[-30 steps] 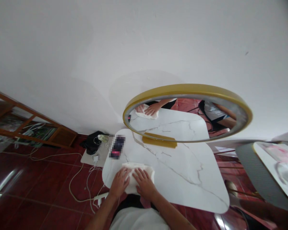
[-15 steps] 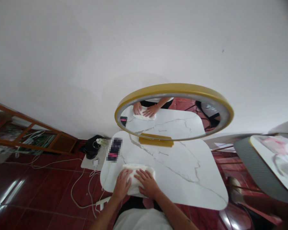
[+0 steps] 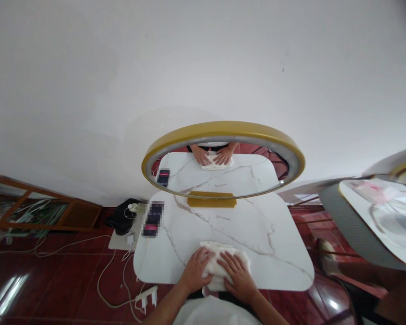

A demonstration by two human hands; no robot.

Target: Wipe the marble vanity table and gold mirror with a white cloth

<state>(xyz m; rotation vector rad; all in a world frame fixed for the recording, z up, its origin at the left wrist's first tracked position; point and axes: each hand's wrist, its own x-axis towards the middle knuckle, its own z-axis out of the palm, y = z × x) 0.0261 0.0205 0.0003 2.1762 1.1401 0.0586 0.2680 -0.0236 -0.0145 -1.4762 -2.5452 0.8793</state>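
A folded white cloth (image 3: 217, 270) lies at the near edge of the white marble-patterned table (image 3: 274, 268). On its left part rests my left hand (image 3: 195, 272), palm down with the fingers stretched over the fabric. My right hand (image 3: 239, 276) lies flat on the right part, fingers spread. Both hands press the cloth from above, and neither wraps around it. Behind them stands an oval-looking mirror with a gold rim (image 3: 223, 127) on a gold base (image 3: 212, 202), reflecting the hands and cloth.
A blurred-out phone (image 3: 153, 220) lies at the table's left edge. A black bag (image 3: 121, 219), cables and a power strip (image 3: 146, 295) are on the left. To the right are another table (image 3: 355, 192) with a pinkish plastic bag (image 3: 375, 192), and a person's foot (image 3: 325, 253).
Both hands and the cloth have slid to the right along the table's near edge. The camera view has shifted slightly.
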